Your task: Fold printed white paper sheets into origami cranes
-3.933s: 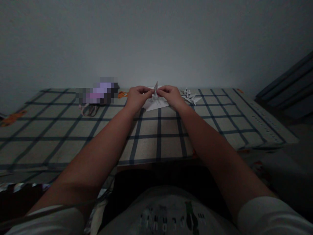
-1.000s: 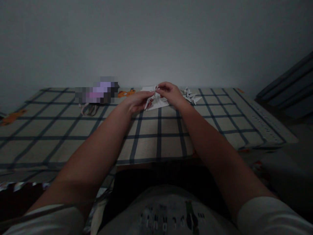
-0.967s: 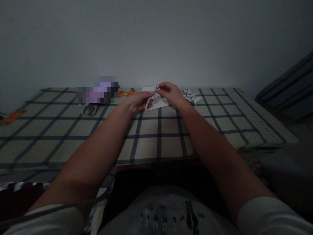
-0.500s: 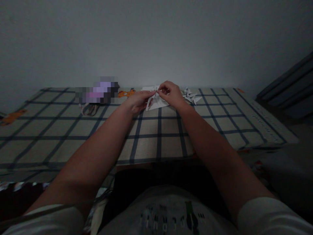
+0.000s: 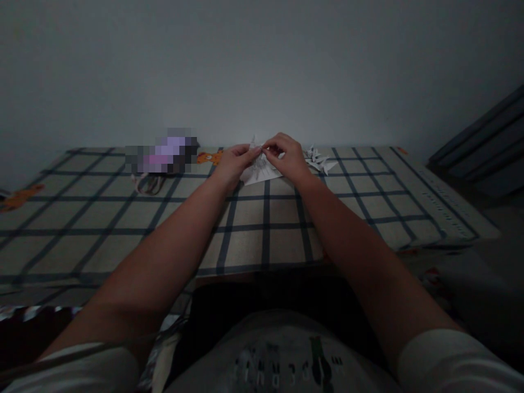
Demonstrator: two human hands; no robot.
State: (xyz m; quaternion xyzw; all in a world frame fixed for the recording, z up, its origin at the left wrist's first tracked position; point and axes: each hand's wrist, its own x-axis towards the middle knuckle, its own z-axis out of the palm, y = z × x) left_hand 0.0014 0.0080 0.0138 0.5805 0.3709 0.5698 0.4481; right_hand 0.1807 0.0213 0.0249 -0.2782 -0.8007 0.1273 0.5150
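Note:
My left hand (image 5: 234,165) pinches a small folded white paper piece (image 5: 257,161) with thin pointed parts, one of them sticking up above the fingers. Fingertips of my right hand (image 5: 287,155) are closed on the same piece, meeting the left thumb. Its exact shape is partly covered by the fingers and dim. Beneath both hands lies a white paper sheet (image 5: 268,174) with faint marks on it. Right beside my right hand rests a small heap of pointed folded white paper figures (image 5: 321,162).
A checked cloth (image 5: 245,218) covers the table, which meets a plain wall (image 5: 262,71). To the left sits a blurred-out purple and dark object (image 5: 167,153) with a looped strap (image 5: 150,184). Dark ridged material (image 5: 487,147) stands at the right.
My left hand has turned and lifted slightly, its fingers now higher behind the paper. The folded piece has rotated, with a point now upward. My right hand stays nearly in place.

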